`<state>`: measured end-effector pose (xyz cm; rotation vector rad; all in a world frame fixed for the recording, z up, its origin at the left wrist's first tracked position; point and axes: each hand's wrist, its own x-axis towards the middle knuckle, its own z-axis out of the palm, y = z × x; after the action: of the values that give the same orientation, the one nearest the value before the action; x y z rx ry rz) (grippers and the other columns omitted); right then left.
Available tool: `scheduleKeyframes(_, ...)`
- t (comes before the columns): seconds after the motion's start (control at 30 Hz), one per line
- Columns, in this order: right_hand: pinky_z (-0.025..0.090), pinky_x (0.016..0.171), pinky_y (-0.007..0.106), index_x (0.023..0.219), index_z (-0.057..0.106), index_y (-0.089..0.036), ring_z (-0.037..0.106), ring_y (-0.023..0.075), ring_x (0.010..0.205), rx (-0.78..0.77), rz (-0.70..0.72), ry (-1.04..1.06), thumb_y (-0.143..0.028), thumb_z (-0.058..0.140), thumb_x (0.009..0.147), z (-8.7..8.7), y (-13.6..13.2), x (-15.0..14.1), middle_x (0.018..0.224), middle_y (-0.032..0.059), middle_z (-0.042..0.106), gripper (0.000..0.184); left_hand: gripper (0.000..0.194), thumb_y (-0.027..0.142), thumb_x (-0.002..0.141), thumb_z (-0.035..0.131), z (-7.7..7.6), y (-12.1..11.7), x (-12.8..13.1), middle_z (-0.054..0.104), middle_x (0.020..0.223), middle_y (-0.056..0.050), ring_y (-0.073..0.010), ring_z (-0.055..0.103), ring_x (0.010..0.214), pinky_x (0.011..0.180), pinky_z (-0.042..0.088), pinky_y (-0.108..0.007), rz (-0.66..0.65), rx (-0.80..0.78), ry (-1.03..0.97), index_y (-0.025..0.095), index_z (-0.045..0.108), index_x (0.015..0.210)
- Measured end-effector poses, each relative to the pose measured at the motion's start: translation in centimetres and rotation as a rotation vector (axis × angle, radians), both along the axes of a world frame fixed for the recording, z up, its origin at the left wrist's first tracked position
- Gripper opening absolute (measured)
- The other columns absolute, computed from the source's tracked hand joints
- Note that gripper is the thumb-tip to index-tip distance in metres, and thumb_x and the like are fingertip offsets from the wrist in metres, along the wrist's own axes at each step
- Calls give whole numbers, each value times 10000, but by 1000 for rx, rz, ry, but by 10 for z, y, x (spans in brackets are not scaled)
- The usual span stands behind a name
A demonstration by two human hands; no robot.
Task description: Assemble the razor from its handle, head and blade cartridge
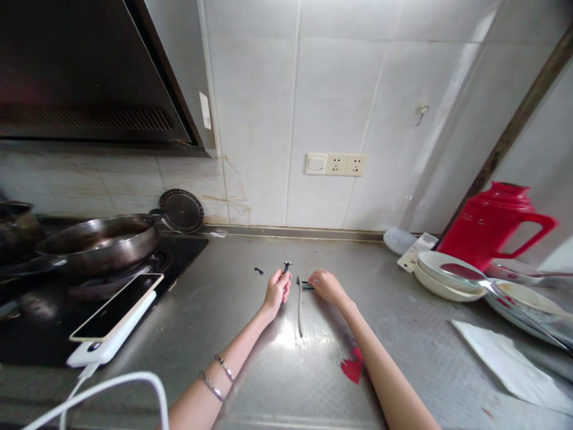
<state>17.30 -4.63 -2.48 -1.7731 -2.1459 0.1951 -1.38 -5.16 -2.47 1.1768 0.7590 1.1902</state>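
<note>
My left hand (pixel 278 291) is closed around the dark handle of a small razor (pixel 287 266), its silvery head pointing up and away from me. To the right, my right hand (pixel 327 285) has its fingers curled at the end of a slim dark piece (pixel 307 285) lying low over the counter; its far end is under the fingers, and its kind is unclear. A thin greyish strip (pixel 300 310) lies lengthwise between both hands, crossing near the dark piece. Left of the razor rests a small black part (pixel 258 270), apart from both hands.
The metal counter (pixel 250 370) bears a red paper scrap (pixel 351 369) by my right forearm. A pan (pixel 101 245) and a phone (pixel 119 307) on a white power bank are at left. Bowls (pixel 447 280), a red thermos jug (pixel 490 224) and a white napkin (pixel 510 361) stand right.
</note>
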Motion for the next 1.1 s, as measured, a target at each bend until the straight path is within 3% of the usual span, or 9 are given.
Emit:
scheduleKeyframes(0.13, 383, 840, 254, 835, 696, -180, 581, 182, 943, 59, 28, 116, -248, 487, 818, -1, 1, 0, 949, 81, 683, 220, 319, 477, 719, 567, 1, 0, 0, 392, 487, 86, -28, 285, 312, 303, 181, -167, 57, 11, 7, 168, 502, 762)
scheduleKeyframes(0.33, 461, 655, 253, 789, 687, -156, 638, 177, 683, 81, 2, 581, -355, 463, 806, 6, 2, -16, 754, 68, 706, 300, 348, 491, 689, 595, 8, -3, -1, 391, 489, 82, -35, 296, 339, 327, 190, -175, 150, 7, 66, 156, 561, 777)
scheduleKeyframes(0.5, 484, 598, 268, 807, 686, -125, 648, 185, 652, 63, 2, 848, -444, 502, 757, 7, 5, -28, 749, 90, 708, 371, 396, 497, 722, 541, 9, -2, -2, 406, 530, 63, -55, 314, 394, 365, 205, -182, 154, 9, 50, 146, 610, 892)
scheduleKeyframes(0.73, 512, 591, 309, 882, 701, -115, 652, 198, 648, 16, -58, 986, -543, 561, 678, 8, 5, -29, 764, 105, 714, 495, 291, 437, 717, 587, 2, -1, 2, 442, 539, 49, -84, 404, 486, 477, 301, -196, 188, 126, 58, 159, 600, 803)
scheduleKeyframes(0.93, 517, 654, 340, 879, 707, -112, 657, 225, 701, 73, -6, 1015, -576, 600, 647, 18, 2, -28, 801, 127, 716, 529, 245, 371, 691, 625, 0, -2, 4, 596, 650, -1, -101, 498, 513, 513, 380, -212, 118, 111, 37, 168, 529, 788)
scheduleKeyframes(1.1, 517, 670, 345, 854, 709, -118, 657, 227, 701, 112, 21, 1012, -572, 611, 656, 22, 1, -28, 797, 124, 715, 504, 253, 364, 680, 638, 1, -4, 5, 602, 617, 1, -95, 491, 465, 482, 380, -212, 88, 111, 56, 169, 517, 786)
